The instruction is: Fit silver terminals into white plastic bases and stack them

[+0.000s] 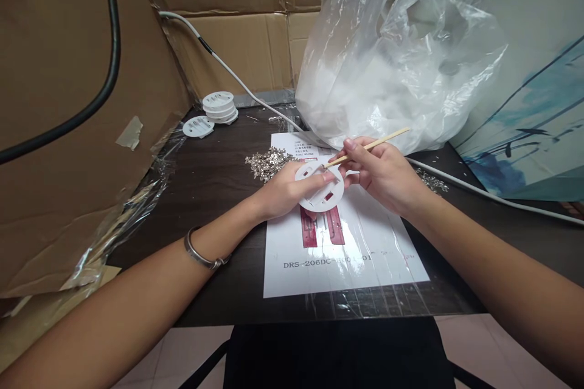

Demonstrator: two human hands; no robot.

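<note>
My left hand point(285, 189) grips a round white plastic disc point(325, 199) with small slots, its thumb lying across the face. In my right hand point(381, 173) is a thin wooden stick point(387, 137), pinched between thumb and fingers, its tip on the upper part of the disc. The disc is held above a printed sheet point(347, 279) with a red picture, under clear film. Behind my left hand lies a pile of small metal parts point(267, 163). Whether anything sits under the stick's tip is too small to tell.
White discs point(219, 108) are stacked at the back left, with another disc point(198, 126) beside them. A large clear bag point(387, 91) of white pieces stands behind. More metal parts point(431, 181) lie right of my right hand. A white cable point(483, 193) crosses the dark table point(205, 194).
</note>
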